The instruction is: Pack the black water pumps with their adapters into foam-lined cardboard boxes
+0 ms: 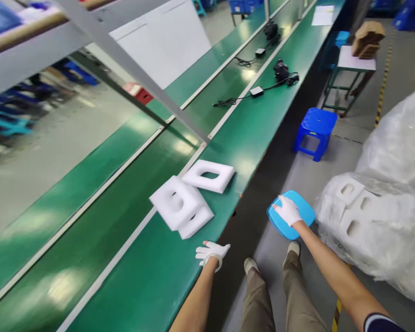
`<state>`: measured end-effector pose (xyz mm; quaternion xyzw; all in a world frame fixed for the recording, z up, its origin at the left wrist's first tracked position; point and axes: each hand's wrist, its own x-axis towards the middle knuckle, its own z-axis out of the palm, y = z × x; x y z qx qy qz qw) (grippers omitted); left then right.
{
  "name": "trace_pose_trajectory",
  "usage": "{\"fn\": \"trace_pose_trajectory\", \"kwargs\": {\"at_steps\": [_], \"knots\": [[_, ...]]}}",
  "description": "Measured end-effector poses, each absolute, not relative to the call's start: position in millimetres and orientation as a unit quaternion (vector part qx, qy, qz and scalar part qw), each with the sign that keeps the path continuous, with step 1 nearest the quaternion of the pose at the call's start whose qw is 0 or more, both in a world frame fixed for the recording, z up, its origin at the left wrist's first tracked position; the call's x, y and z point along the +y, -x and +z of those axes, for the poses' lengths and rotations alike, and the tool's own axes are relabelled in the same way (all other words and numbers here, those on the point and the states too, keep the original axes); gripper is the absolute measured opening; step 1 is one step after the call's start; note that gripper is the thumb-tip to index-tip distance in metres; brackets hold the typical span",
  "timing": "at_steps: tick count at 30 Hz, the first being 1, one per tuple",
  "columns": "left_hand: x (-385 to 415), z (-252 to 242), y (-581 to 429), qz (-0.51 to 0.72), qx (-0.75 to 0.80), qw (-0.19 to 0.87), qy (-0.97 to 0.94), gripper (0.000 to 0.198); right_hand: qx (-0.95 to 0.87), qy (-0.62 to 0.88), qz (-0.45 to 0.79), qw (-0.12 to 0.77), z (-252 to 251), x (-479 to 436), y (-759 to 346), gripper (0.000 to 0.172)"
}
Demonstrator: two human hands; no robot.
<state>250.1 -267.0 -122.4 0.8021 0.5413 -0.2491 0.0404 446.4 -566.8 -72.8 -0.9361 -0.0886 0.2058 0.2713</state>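
My left hand (212,252), in a white glove with some fingertips bare, is spread open at the near edge of the green workbench (131,286). Just beyond it lie several white foam inserts with oval cut-outs; one insert (176,203) leans over another, and a separate insert (210,175) lies flat behind them. Down to the right, my gloved right hand (287,211) is on the top of a light blue plastic stool (305,213). Its thumb and forefinger show at the stool's left side, while the other fingers are partly hidden against the seat.
Clear bags of foam inserts (373,221) stand on the floor at the right. A dark blue stool (314,131) is farther along the bench. Black devices with cables (281,71) lie on the bench. A grey metal post (138,69) rises at its middle rail.
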Motion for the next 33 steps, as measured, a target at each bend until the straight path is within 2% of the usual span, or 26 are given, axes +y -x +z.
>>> {"fn": "trace_pose_trajectory", "kwargs": {"at_steps": [3, 5, 9, 12, 14, 17, 20, 25, 28, 31, 33], "knots": [[-261, -126, -242, -0.275, 0.518, 0.043, -0.808, 0.107, -0.272, 0.914, 0.107, 0.281, -32, -442, -485, 0.06], [-257, -126, -236, -0.308, 0.511, 0.03, -0.802, 0.112, -0.344, 0.894, 0.079, 0.278, -15, -369, -496, 0.072], [-249, -123, -229, -0.35, 0.51, 0.036, -0.785, 0.115, -0.411, 0.875, 0.065, 0.248, -22, -268, -501, 0.091], [-247, -123, -227, -0.355, 0.512, 0.058, -0.78, 0.118, -0.419, 0.879, 0.076, 0.213, -48, -232, -502, 0.081], [-247, -125, -225, -0.357, 0.511, 0.069, -0.779, 0.12, -0.415, 0.885, 0.078, 0.194, -61, -226, -504, 0.068], [-247, -128, -221, -0.356, 0.507, 0.08, -0.781, 0.12, -0.395, 0.9, 0.05, 0.178, -70, -230, -515, 0.061], [-245, -130, -220, -0.346, 0.505, 0.089, -0.785, 0.119, -0.351, 0.919, 0.014, 0.176, -73, -239, -533, 0.059], [-242, -127, -224, -0.327, 0.501, 0.068, -0.798, 0.113, -0.308, 0.932, 0.057, 0.182, -71, -259, -555, 0.066], [-247, -123, -228, -0.315, 0.505, 0.047, -0.802, 0.106, -0.334, 0.91, 0.0, 0.245, -62, -291, -545, 0.071], [-253, -124, -234, -0.283, 0.516, 0.045, -0.807, 0.105, -0.316, 0.887, -0.054, 0.331, -69, -344, -528, 0.059], [-260, -130, -241, -0.247, 0.517, 0.041, -0.819, 0.107, -0.238, 0.902, -0.052, 0.357, -89, -399, -516, 0.05]]}}
